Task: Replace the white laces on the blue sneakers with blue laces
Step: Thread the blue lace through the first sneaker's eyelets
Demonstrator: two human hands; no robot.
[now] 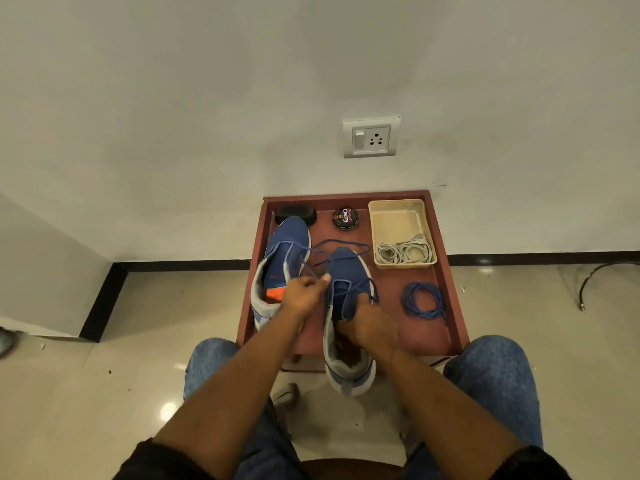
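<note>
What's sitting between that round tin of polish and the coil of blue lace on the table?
In the head view, the cream basket holding the white laces lies roughly between the polish tin and the coiled blue lace, a little to the right.

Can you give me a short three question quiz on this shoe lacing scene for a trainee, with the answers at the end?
1. True or false: the white laces lie inside the cream basket.
2. Which hand pinches the blue lace being threaded? A) left hand B) right hand
3. What lies on the red tray just right of the near sneaker?

Key
1. True; they sit coiled at the basket's near end.
2. A. The right hand grips the tongue area of the near sneaker.
3. The coiled spare blue lace, while the far sneaker is on the other side.
</note>
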